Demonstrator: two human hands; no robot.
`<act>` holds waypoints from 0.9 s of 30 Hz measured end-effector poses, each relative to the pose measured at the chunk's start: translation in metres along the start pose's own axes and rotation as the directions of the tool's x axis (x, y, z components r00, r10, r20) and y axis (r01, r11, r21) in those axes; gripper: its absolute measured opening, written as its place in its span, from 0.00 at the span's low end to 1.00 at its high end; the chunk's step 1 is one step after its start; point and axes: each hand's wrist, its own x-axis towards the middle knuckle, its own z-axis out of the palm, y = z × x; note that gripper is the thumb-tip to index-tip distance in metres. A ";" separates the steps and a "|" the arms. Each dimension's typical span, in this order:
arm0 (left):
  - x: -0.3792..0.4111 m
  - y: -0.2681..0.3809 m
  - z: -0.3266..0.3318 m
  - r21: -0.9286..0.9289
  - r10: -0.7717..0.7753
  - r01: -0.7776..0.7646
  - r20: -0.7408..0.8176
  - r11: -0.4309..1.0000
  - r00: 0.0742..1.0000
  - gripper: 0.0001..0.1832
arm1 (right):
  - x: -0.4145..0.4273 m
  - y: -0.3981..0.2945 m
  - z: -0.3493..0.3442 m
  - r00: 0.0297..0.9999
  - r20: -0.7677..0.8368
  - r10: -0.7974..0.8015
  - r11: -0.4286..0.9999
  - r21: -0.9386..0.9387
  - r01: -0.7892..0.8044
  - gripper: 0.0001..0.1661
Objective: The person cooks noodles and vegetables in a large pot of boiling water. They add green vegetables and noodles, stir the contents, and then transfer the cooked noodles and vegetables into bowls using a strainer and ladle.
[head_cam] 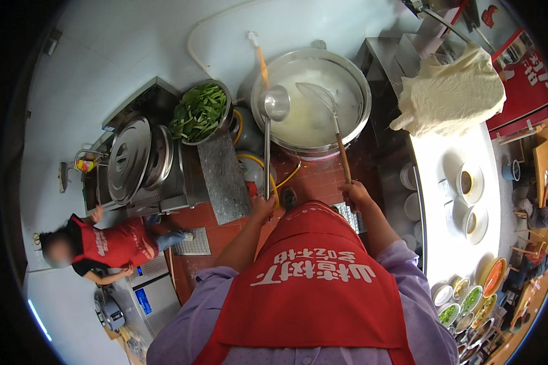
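Note:
My left hand (263,209) grips the long metal handle of a steel ladle (276,104), whose bowl hangs over the left rim of a large round pot (366,107). In my right hand (355,195) is the wooden handle of a wire-mesh skimmer (319,98). Its mesh head lies over the cloudy pale liquid (297,125) in the pot, and I cannot tell how much of it is under the surface. Steam or foam whitens the pot's far side.
Left of the pot stands a bowl of cut leafy greens (200,112), near a large steel lid (130,159). A co-worker in a red apron (114,242) is at far left. To the right, a bright counter (443,182) holds two soup bowls (470,182) and several topping bowls (472,299).

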 end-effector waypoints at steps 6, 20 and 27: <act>-0.023 -0.007 0.024 0.080 -0.083 0.085 -0.020 0.993 0.996 0.23 | -0.003 0.018 -0.014 0.996 -0.054 -0.073 0.997 0.002 0.073 0.11; -0.029 -0.008 0.012 0.012 -0.110 0.110 0.048 0.994 0.993 0.17 | -0.002 0.024 -0.025 0.994 -0.068 -0.089 0.987 -0.140 0.079 0.14; -0.033 -0.022 0.012 0.003 -0.133 0.134 0.078 0.991 0.988 0.16 | -0.007 0.023 -0.015 0.996 -0.050 -0.074 0.995 -0.075 0.070 0.13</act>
